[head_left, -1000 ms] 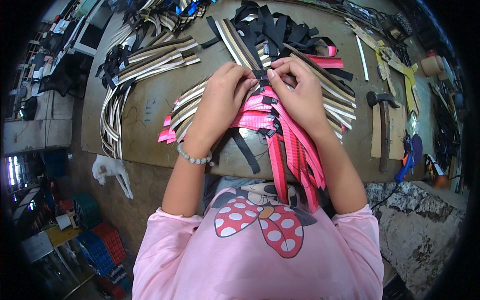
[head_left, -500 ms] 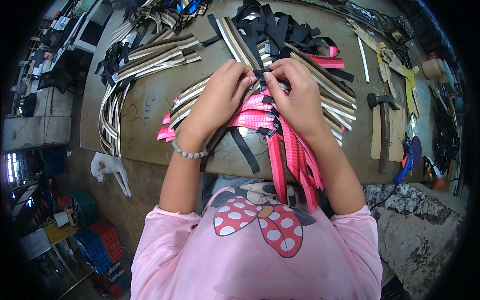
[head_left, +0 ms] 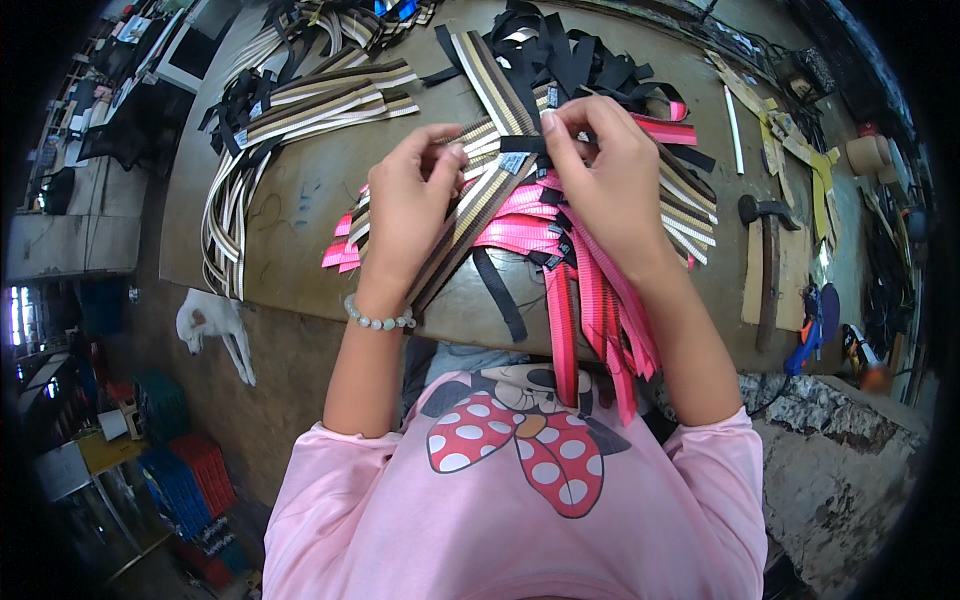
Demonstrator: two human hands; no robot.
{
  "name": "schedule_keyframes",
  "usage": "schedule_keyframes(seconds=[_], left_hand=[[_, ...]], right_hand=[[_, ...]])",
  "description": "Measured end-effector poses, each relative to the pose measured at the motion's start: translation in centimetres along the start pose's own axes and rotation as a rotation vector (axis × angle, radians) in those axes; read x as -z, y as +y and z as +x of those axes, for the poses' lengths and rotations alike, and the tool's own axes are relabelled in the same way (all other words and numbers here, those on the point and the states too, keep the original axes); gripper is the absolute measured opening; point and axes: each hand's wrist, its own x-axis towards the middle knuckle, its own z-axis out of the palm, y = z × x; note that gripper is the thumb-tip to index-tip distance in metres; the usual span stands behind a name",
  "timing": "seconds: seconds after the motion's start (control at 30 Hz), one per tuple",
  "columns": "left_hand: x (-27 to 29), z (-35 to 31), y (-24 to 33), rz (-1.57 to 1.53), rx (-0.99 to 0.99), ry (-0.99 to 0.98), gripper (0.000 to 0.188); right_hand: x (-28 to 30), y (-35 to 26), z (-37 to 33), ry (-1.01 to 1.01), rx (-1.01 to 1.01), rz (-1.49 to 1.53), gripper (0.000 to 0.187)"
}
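Observation:
My left hand (head_left: pixel 408 205) and my right hand (head_left: pixel 598 178) meet over a wooden worktable (head_left: pixel 300 200). Both pinch a brown-and-cream striped strap (head_left: pixel 478 208) where a black strap (head_left: pixel 522 144) crosses it. The striped strap slants down under my left wrist. Beneath the hands lies a pile of bright pink straps (head_left: pixel 575 260), several of them hanging over the table's near edge. A bead bracelet (head_left: pixel 378 320) sits on my left wrist.
More striped straps (head_left: pixel 330 95) lie in bundles at the far left, and black straps (head_left: pixel 580 55) are heaped at the back. A hammer (head_left: pixel 765 250) rests on a wood block at the right, by yellow strips (head_left: pixel 790 150). A white dog (head_left: pixel 215 325) lies on the floor left.
The hands have shifted a little apart along the striped strap, with the black strap now drawn across it between my fingertips.

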Motion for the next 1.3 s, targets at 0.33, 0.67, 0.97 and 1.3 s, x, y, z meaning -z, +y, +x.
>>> schedule_keyframes(seconds=[0.33, 0.67, 0.97, 1.3], left_hand=[[-1.5, -0.1, 0.4, 0.155, -0.090, 0.002, 0.017], [-1.6, 0.1, -0.2, 0.156, -0.152, 0.022, 0.020], [-1.6, 1.8, 0.9, 0.293, -0.070, -0.107, 0.028], [-1.9, 0.9, -0.1, 0.313, -0.173, -0.042, 0.023]], right_hand=[[-2.8, 1.8, -0.4, -0.027, -0.021, 0.001, 0.012], [-2.6, 1.8, 0.0, -0.021, -0.090, -0.054, 0.019], [-2.7, 1.4, 0.4, -0.014, -0.188, -0.020, 0.022], [-3.0, 1.8, 0.0, -0.015, -0.102, -0.043, 0.019]])
